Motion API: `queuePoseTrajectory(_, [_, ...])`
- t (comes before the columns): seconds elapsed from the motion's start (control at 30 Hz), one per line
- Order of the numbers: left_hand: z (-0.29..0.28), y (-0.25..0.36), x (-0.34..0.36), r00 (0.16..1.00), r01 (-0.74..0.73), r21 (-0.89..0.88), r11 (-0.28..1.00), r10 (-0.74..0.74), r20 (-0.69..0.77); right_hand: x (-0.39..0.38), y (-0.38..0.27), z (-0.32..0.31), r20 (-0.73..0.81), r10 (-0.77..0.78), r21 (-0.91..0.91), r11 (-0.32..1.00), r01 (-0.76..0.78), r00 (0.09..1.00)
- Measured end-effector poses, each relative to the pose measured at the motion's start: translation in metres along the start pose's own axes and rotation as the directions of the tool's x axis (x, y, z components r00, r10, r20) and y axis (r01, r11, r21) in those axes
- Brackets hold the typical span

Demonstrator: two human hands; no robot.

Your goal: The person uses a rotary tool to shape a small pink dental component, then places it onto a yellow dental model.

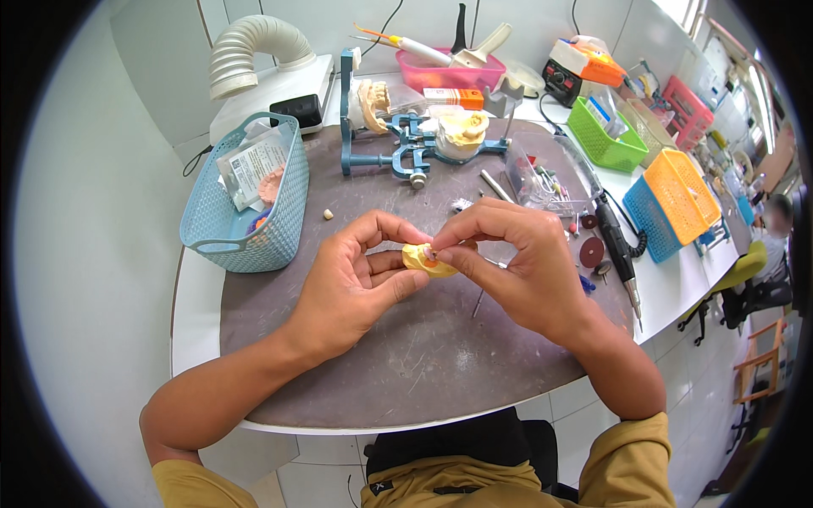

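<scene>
Above the grey mat [406,356], both hands' fingers [385,284] pinch a small yellow dental cast [423,259]

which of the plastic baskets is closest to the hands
The light blue basket, on the table edge just left of the left hand. The green basket, orange basket and pink tray all sit farther back or right.

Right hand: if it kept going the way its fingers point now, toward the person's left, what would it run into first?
The right hand points left, its fingertips already pinching the small yellow dental cast. Beyond the cast it would probably meet the left hand, which holds the cast from the other side. Depth is hard to judge.
</scene>
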State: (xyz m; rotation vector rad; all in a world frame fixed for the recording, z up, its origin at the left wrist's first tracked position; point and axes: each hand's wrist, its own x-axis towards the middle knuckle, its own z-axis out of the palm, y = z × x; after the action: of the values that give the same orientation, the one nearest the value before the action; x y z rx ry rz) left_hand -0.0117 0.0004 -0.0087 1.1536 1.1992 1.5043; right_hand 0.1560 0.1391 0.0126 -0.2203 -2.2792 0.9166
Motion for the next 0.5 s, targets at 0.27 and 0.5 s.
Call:
queuePoseTrajectory(0.27, [0.0002,0.0007,0.0006,1.0,0.004,0.013,1.0,-0.004,0.009,-0.0001,-0.0056,-0.0001,-0.004,0.002,-0.014,1.0,-0.002,1.0])
queuePoseTrajectory(0.5, [0.0004,0.0006,0.0007,1.0,0.007,0.005,1.0,-0.007,0.009,0.0001,-0.0053,0.0017,-0.022,0.026,-0.003,1.0,-0.026,0.999])
